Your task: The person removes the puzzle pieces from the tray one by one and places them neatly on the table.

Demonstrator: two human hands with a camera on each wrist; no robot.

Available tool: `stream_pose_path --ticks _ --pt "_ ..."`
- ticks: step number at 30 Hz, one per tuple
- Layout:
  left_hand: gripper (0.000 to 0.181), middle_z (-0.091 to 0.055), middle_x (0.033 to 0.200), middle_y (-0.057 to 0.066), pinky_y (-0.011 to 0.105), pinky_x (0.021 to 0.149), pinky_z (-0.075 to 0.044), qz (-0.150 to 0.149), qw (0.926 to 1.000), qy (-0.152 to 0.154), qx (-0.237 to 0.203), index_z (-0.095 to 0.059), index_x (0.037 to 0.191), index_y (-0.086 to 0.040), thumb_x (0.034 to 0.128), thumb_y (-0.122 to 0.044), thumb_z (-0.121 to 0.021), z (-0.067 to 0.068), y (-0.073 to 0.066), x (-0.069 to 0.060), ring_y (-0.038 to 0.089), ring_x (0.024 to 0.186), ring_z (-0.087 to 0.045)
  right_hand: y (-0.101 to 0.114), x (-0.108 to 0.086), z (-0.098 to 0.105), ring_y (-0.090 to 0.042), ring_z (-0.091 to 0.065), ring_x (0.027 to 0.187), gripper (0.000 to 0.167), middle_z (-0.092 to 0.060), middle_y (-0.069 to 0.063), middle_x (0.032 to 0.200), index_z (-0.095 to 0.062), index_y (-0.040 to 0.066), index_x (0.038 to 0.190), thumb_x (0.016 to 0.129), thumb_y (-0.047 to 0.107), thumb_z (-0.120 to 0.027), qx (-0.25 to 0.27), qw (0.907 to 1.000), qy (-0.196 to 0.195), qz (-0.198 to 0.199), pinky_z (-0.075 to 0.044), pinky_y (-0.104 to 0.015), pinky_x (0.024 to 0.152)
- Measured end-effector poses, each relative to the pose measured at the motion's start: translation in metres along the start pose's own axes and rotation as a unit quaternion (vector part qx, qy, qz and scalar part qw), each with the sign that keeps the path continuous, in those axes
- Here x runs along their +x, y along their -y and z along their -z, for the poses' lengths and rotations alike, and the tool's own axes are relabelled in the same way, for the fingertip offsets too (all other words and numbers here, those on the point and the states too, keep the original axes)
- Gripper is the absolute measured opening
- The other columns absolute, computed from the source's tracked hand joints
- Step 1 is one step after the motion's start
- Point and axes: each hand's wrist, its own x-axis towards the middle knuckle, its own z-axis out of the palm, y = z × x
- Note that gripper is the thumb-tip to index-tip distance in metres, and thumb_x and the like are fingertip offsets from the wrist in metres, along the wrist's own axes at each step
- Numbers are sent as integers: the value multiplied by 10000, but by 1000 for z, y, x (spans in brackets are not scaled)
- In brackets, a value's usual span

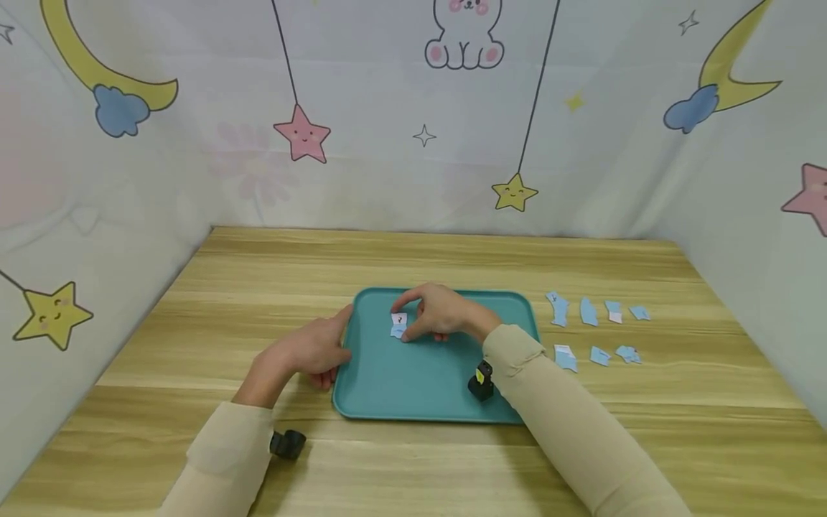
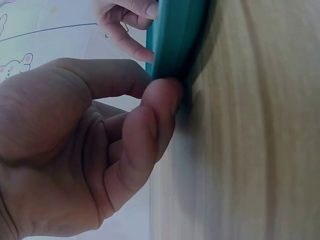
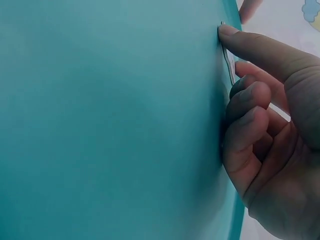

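A teal tray lies on the wooden table. My left hand holds its left edge; in the left wrist view the fingertips of that hand meet the rim. Over the tray's upper left part, my right hand pinches a small white and light-blue puzzle piece between thumb and index finger. The right wrist view shows this piece edge-on, flat or nearly flat against the tray, with the other fingers curled beside it. Whether it is one piece or two joined, I cannot tell.
Right of the tray, several more light-blue pieces lie in two rows, among them a tall one at the back and a white-topped one nearer. A printed cloth closes off the table's back and sides.
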Motion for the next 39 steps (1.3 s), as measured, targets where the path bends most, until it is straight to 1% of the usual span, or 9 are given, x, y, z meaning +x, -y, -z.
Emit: stream_pose_path --ticks 10,16,21,28,35,39 --pt "855 -647 612 113 316 453 -571 21 10000 40 21 18 1682 17 1004 -9 -502 -4 0 2 158 441 -628 -6 -4 -1 -134 -417 442 505 -485 11 569 -662 98 1372 899 132 -833 175 9998 83 59 -393 -269 477" --pt "864 -647 615 113 318 447 -567 -25 10000 61 34 21 1679 26 994 -1 -505 -6 0 3 153 436 -621 -12 -9 0 -136 -427 446 493 -493 6 569 -654 81 1364 903 119 -824 250 9996 131 98 -404 -268 503" --pt "865 -649 609 108 313 440 -562 -71 9999 85 33 35 1674 36 994 0 -497 -5 -1 4 142 432 -616 -14 -20 5 -141 -421 449 489 -484 9 561 -645 87 1370 911 114 -811 277 9994 118 176 -402 -276 519" --pt "871 -646 614 110 315 442 -564 -109 9999 93 6 43 1673 35 996 -5 -502 -3 -2 3 146 436 -614 -16 -37 17 -141 -371 453 495 -439 15 555 -636 77 1369 902 75 -799 464 9985 71 282 -362 -280 508" --pt "868 -636 600 106 319 466 -575 -90 9999 77 38 50 1678 20 1006 -22 -499 -1 -1 2 156 445 -610 -18 -49 28 -123 -340 531 507 -397 38 575 -662 88 1360 883 115 -832 200 9989 -121 406 -312 -264 572" --pt "875 -638 604 105 320 470 -579 -79 9999 54 28 54 1679 14 1005 -23 -503 0 0 1 152 445 -612 -18 -58 36 -133 -322 539 513 -368 43 575 -663 87 1365 880 108 -829 220 9987 -157 437 -313 -270 587"
